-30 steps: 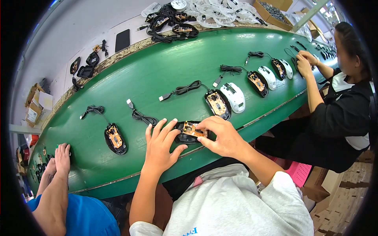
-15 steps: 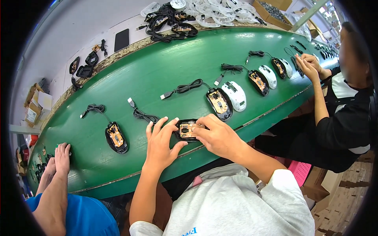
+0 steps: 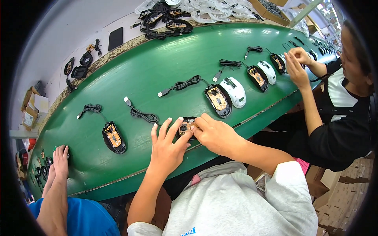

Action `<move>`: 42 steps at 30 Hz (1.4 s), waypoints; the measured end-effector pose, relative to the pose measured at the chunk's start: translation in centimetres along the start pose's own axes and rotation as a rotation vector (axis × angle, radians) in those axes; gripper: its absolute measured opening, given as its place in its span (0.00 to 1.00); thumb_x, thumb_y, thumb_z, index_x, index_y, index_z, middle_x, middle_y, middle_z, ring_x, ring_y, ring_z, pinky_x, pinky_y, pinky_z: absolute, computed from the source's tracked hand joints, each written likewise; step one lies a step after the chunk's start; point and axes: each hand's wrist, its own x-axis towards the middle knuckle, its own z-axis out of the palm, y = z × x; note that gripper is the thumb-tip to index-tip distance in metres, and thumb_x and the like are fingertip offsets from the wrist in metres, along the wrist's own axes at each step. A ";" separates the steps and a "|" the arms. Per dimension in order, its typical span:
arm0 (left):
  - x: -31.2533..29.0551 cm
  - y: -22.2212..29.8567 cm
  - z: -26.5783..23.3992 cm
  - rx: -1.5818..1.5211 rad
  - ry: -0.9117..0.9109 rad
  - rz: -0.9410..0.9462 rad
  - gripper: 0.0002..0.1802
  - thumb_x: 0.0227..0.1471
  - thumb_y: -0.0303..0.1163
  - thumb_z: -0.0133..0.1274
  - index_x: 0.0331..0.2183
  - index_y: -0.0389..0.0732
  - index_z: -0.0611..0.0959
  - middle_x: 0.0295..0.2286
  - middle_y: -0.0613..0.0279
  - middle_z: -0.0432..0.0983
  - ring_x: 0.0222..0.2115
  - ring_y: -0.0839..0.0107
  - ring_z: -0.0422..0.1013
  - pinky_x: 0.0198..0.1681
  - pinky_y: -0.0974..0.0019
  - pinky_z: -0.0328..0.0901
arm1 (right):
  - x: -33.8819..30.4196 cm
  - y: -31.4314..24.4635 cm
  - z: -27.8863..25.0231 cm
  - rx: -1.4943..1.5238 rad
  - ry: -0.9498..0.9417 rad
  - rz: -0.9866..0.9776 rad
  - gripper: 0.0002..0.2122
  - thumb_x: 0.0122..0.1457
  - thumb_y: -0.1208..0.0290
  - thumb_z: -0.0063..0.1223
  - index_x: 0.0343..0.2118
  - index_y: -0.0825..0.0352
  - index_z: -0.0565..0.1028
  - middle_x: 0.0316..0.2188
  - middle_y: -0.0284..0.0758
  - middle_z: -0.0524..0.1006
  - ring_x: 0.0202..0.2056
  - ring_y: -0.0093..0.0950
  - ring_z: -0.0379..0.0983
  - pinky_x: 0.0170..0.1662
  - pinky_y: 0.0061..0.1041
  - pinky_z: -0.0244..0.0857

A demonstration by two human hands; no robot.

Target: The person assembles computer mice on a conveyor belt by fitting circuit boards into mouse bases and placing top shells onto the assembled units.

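Observation:
In front of me lies an opened computer mouse (image 3: 185, 126), its black base holding an orange-brown circuit board. My left hand (image 3: 167, 147) grips its left end, index finger at the far edge and thumb at the near side, the other fingers raised and spread. Over the board's right part, the fingers of my right hand (image 3: 216, 133) are pinched together; whatever they hold is hidden. The coiled cable (image 3: 145, 115) of this mouse runs up to the left, with its plug beyond.
Another opened mouse (image 3: 114, 137) lies to the left. At right, an opened mouse (image 3: 218, 101) rests beside a white top shell (image 3: 234, 92), with similar pairs farther along. Clear plastic shells (image 3: 208, 10) pile up behind the green table (image 3: 130, 86). Co-workers' hands (image 3: 297, 65) work on either side.
My left thumb has moved in toward the mouse, and the left hand has shifted right. My right hand stays pinched over the board. The right co-worker's hands have moved left. The view has shifted slightly.

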 end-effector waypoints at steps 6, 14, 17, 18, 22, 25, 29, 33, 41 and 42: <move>-0.8 1.8 0.9 0.104 0.023 -0.082 0.27 0.48 0.31 0.60 0.52 0.54 0.80 0.62 0.58 0.65 0.60 0.51 0.62 0.61 0.36 0.51 | 0.0 0.2 -0.5 0.003 -0.021 -0.043 0.10 0.56 0.74 0.53 0.40 0.72 0.75 0.38 0.39 0.70 0.36 0.31 0.67 0.36 0.22 0.70; -1.2 1.7 0.8 0.144 -0.045 -0.109 0.28 0.49 0.28 0.57 0.54 0.56 0.80 0.64 0.55 0.62 0.63 0.51 0.59 0.62 0.36 0.50 | -0.1 -0.3 -0.6 0.051 0.015 -0.011 0.12 0.55 0.76 0.54 0.41 0.73 0.75 0.40 0.41 0.69 0.37 0.32 0.66 0.35 0.22 0.69; -1.3 1.5 0.7 0.114 -0.048 -0.107 0.28 0.49 0.28 0.57 0.54 0.56 0.80 0.64 0.55 0.62 0.65 0.51 0.58 0.63 0.36 0.48 | 0.0 -0.7 -0.8 0.090 0.035 0.026 0.13 0.54 0.77 0.54 0.42 0.74 0.75 0.41 0.42 0.69 0.37 0.33 0.66 0.35 0.23 0.69; -1.3 1.4 0.6 0.112 -0.053 -0.113 0.28 0.49 0.28 0.57 0.54 0.56 0.80 0.64 0.55 0.62 0.65 0.51 0.58 0.63 0.36 0.48 | 0.1 -0.8 -0.9 0.096 0.030 0.025 0.13 0.54 0.77 0.54 0.42 0.74 0.75 0.41 0.42 0.69 0.37 0.33 0.66 0.35 0.23 0.69; -1.2 1.1 0.1 0.062 -0.099 -0.106 0.26 0.50 0.28 0.56 0.52 0.56 0.81 0.64 0.56 0.63 0.65 0.52 0.57 0.64 0.36 0.46 | 0.2 -0.7 -1.2 0.112 -0.030 0.032 0.14 0.53 0.77 0.55 0.42 0.75 0.76 0.42 0.44 0.70 0.38 0.34 0.67 0.36 0.23 0.69; -1.2 1.0 0.1 0.080 -0.107 -0.119 0.27 0.49 0.30 0.57 0.52 0.58 0.81 0.64 0.58 0.63 0.64 0.52 0.59 0.63 0.35 0.48 | 0.5 -0.7 -1.4 0.097 -0.063 0.012 0.14 0.53 0.77 0.55 0.42 0.76 0.76 0.42 0.45 0.70 0.38 0.35 0.66 0.37 0.23 0.69; -1.0 1.0 0.2 0.094 -0.105 -0.125 0.27 0.47 0.32 0.58 0.52 0.61 0.81 0.64 0.61 0.64 0.63 0.52 0.60 0.62 0.34 0.49 | 0.5 -0.7 -1.4 0.071 -0.097 -0.009 0.14 0.52 0.77 0.56 0.42 0.77 0.76 0.42 0.46 0.70 0.38 0.35 0.67 0.38 0.23 0.70; -0.7 1.1 0.1 0.081 -0.090 -0.126 0.26 0.47 0.32 0.58 0.51 0.60 0.82 0.64 0.61 0.64 0.62 0.53 0.61 0.62 0.33 0.49 | 0.3 -0.8 -1.4 0.054 -0.110 -0.013 0.15 0.53 0.76 0.56 0.42 0.78 0.75 0.44 0.47 0.71 0.40 0.37 0.67 0.41 0.24 0.70; -0.5 0.7 -0.1 0.080 -0.065 -0.094 0.26 0.44 0.31 0.60 0.48 0.59 0.84 0.63 0.61 0.65 0.61 0.53 0.62 0.62 0.32 0.48 | -0.3 -1.0 -1.1 0.094 -0.020 -0.023 0.16 0.53 0.76 0.55 0.43 0.80 0.75 0.49 0.51 0.70 0.45 0.40 0.68 0.47 0.28 0.70; -0.5 0.6 -0.1 0.082 -0.064 -0.090 0.26 0.44 0.31 0.60 0.48 0.59 0.84 0.63 0.61 0.65 0.61 0.53 0.62 0.62 0.32 0.48 | -0.4 -1.1 -1.1 0.103 -0.010 -0.015 0.16 0.53 0.76 0.55 0.43 0.80 0.75 0.50 0.52 0.70 0.45 0.40 0.68 0.48 0.29 0.70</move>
